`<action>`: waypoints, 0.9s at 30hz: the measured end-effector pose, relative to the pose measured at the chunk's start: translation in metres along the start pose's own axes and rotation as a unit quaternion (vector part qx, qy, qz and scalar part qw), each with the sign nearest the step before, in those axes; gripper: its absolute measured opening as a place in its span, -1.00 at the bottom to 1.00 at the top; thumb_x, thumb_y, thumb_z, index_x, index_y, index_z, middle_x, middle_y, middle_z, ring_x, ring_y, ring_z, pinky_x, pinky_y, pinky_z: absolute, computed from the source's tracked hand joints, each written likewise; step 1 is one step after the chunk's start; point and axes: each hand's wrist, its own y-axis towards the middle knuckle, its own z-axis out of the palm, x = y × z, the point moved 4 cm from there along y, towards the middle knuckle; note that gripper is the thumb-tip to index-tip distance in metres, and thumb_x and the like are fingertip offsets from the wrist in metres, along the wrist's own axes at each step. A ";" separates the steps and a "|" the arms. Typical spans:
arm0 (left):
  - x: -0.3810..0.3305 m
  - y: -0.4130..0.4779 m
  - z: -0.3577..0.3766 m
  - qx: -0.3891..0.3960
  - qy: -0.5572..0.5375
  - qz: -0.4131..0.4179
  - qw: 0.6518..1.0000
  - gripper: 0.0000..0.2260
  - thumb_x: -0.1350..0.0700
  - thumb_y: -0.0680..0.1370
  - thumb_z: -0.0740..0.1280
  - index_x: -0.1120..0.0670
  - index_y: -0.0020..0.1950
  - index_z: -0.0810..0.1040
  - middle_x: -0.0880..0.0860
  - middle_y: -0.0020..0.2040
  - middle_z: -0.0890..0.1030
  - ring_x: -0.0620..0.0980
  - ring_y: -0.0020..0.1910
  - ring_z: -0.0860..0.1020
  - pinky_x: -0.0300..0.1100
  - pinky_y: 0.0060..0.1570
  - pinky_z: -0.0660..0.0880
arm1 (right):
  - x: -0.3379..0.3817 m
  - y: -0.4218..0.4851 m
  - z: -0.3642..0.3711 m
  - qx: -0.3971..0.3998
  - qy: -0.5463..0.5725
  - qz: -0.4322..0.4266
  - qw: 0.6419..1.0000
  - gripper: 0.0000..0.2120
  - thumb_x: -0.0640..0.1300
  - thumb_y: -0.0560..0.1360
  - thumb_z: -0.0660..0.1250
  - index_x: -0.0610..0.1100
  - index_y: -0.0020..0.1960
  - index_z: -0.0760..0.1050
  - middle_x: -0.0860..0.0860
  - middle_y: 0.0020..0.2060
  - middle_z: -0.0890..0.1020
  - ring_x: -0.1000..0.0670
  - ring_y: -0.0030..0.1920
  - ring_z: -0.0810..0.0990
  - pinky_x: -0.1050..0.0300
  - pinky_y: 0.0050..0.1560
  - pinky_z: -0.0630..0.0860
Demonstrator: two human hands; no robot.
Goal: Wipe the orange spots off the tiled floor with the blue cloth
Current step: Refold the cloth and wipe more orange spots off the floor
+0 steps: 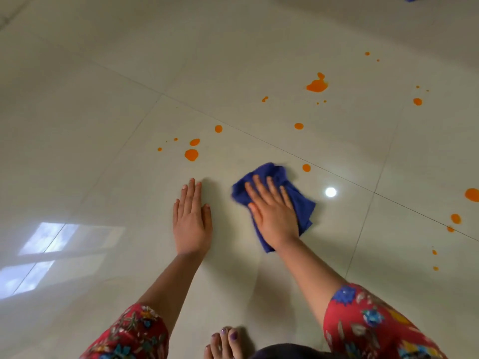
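Both hands lie flat, fingers straight: right hand (273,216) presses one cloth (270,171), left hand (191,224) rests on the floor (103,156). About twenty spots (317,85).

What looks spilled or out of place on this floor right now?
Orange spots are splattered across the tiled floor, mostly ahead and to the right of the blue cloth under the right hand.

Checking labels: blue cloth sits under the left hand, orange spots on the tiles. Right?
Wrong hand: the head view shows the blue cloth under the right hand; the left hand lies flat on the bare tiles. Orange spots are on them.
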 end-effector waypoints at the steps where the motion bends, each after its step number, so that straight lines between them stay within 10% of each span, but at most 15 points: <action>1: 0.005 0.002 -0.001 0.001 0.006 -0.008 1.000 -0.51 -0.01 0.63 -0.06 0.02 0.58 0.08 -0.07 0.58 0.05 -0.11 0.55 -0.03 -0.14 0.52 -0.08 | -0.005 -0.004 -0.001 -0.016 0.024 0.065 0.997 -0.51 0.08 0.61 0.01 0.02 0.51 0.27 0.05 0.51 0.27 -0.08 0.49 0.27 -0.07 0.46 0.14; 3: 0.012 0.004 0.000 0.000 0.013 -0.015 1.000 -0.51 -0.01 0.64 -0.07 0.02 0.58 0.08 -0.06 0.58 0.06 -0.12 0.55 -0.04 -0.14 0.52 -0.09 | 0.010 -0.038 0.002 -0.030 0.041 0.127 0.991 -0.50 0.08 0.61 0.01 -0.02 0.53 0.24 0.01 0.53 0.24 -0.11 0.51 0.24 -0.10 0.47 0.14; 9: 0.014 0.015 -0.001 -0.049 -0.020 -0.054 0.997 -0.52 0.06 0.61 -0.05 0.06 0.55 0.18 -0.02 0.56 0.17 -0.07 0.55 0.08 -0.20 0.49 -0.07 | 0.059 0.003 0.010 0.016 0.007 -0.162 0.987 -0.52 0.09 0.62 0.05 0.04 0.52 0.25 0.07 0.53 0.23 -0.07 0.50 0.26 -0.10 0.46 0.17; 14: 0.025 0.041 -0.007 -0.060 -0.006 -0.061 0.996 -0.52 0.06 0.63 -0.06 0.05 0.56 0.13 -0.03 0.57 0.12 -0.08 0.55 0.04 -0.14 0.51 -0.04 | 0.027 0.026 0.007 -0.017 0.002 0.045 0.999 -0.47 0.13 0.62 -0.01 0.03 0.56 0.14 0.03 0.55 0.16 -0.12 0.54 0.13 -0.16 0.50 0.09; 20: 0.038 0.038 -0.006 -0.081 -0.007 -0.177 0.981 -0.50 0.07 0.60 -0.01 0.08 0.56 0.15 -0.01 0.57 0.14 -0.06 0.55 0.08 -0.08 0.51 0.02 | 0.076 0.045 0.017 0.039 -0.020 -0.255 0.966 -0.47 0.14 0.61 0.03 0.08 0.56 0.11 0.07 0.57 0.11 -0.08 0.55 0.10 -0.16 0.50 0.07; 27: 0.070 0.027 -0.018 -0.065 0.036 -0.194 0.978 -0.50 0.00 0.62 -0.09 0.00 0.57 0.11 -0.09 0.58 0.07 -0.13 0.55 0.00 -0.11 0.50 -0.09 | 0.074 0.047 0.012 0.011 -0.007 -0.108 0.994 -0.50 0.09 0.63 -0.01 0.03 0.55 0.17 0.05 0.55 0.18 -0.10 0.54 0.15 -0.15 0.47 0.15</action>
